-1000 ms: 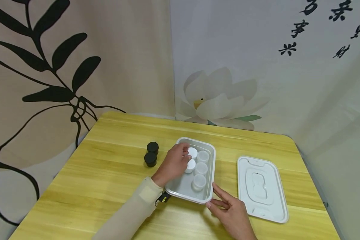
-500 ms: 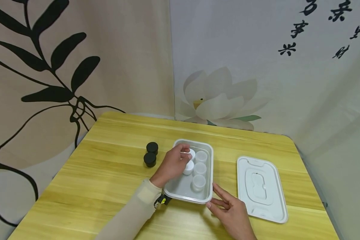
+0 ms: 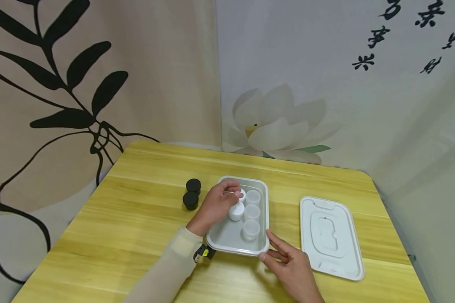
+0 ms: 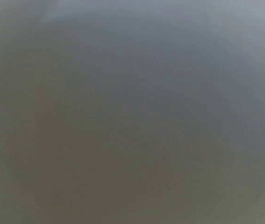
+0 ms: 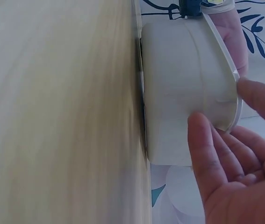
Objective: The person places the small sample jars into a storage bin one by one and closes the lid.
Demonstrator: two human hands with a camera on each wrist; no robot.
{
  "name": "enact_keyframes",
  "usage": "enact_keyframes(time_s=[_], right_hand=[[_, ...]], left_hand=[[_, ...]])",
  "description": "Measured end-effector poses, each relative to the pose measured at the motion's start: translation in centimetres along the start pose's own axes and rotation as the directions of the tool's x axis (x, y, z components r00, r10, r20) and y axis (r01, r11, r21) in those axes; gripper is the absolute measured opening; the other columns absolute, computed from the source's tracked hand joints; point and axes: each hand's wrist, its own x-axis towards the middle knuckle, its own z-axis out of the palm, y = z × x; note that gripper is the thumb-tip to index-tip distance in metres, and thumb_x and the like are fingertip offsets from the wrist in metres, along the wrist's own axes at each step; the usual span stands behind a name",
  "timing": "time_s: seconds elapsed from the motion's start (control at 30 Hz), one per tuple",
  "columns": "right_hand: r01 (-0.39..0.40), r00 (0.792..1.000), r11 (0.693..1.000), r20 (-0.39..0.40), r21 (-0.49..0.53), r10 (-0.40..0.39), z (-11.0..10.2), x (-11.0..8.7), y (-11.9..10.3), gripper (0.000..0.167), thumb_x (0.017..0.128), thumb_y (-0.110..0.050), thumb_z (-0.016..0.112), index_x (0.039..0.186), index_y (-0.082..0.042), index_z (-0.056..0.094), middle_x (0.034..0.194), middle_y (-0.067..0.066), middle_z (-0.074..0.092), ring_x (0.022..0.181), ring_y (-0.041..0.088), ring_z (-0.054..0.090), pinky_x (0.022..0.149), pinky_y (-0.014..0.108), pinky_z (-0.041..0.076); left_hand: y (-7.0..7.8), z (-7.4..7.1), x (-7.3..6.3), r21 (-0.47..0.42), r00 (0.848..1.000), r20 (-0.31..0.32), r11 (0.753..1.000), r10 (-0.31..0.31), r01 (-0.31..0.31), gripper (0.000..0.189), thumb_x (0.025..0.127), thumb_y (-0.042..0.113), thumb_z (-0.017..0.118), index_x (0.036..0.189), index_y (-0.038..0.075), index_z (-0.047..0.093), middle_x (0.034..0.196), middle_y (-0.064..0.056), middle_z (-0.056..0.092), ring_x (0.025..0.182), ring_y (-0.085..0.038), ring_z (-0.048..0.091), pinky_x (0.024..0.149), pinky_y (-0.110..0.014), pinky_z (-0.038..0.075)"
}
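At my left hand [image 3: 215, 206], grip unclear: two white jars [image 3: 236, 212], three translucent jars [image 3: 252, 213]; my relaxed right hand [image 3: 295, 267] touches one tray [image 3: 230, 237].

1 yellow wood-grain table [image 3: 129, 227] | beige cloth [image 3: 167, 75], black leaves [image 3: 108, 92] | pale cloth [image 3: 288, 42], lotus [image 3: 274, 130]

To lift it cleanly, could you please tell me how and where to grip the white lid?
The white lid lies flat, so probably pinch its right long edge from the right; the right hand is by its near left corner.
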Motion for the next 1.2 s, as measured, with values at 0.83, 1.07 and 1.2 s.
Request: enact_keyframes(time_s=[0.83,1.07,1.2], right_hand=[[-0.047,0.997,0.999,-0.056,0.018,0.048,-0.1,0.0,-0.4,0.060,0.082,-0.012,0.091,0.139,-0.014,0.071,0.138,0.014,0.070,0.111,0.025,0.077,0.076,0.032,0.066],[-0.056,0.997,0.998,-0.059,0.016,0.057,-0.1,0.0,-0.3,0.061,0.082,-0.012,0.091,0.139,-0.013,0.070,0.138,0.015,0.070,0.111,0.024,0.077,0.076,0.032,0.066],[-0.051,0.997,0.999,-0.063,0.009,0.052,-0.1,-0.1,-0.3,0.060,0.082,-0.012,0.091,0.138,-0.014,0.071,0.138,0.014,0.070,0.110,0.021,0.078,0.075,0.032,0.066]], left_hand=[[-0.1,-3.5,-2.2,-0.021,0.966,-0.079,0.969,0.245,-0.247,0.029,0.102,0.016,0.070,0.131,0.015,0.070,0.125,-0.012,0.074,0.112,-0.018,0.070,0.093,-0.021,0.057],[-0.9,-5.8,-2.6,-0.069,0.961,-0.111,0.963,0.251,-0.260,0.036,0.101,0.015,0.072,0.136,0.011,0.067,0.131,-0.017,0.070,0.118,-0.021,0.070,0.093,-0.022,0.059],[-1.4,-7.4,-3.0,-0.056,0.959,-0.141,0.966,0.244,-0.254,0.037,0.102,0.018,0.073,0.138,0.011,0.066,0.131,-0.013,0.071,0.118,-0.019,0.069,0.094,-0.021,0.059]])
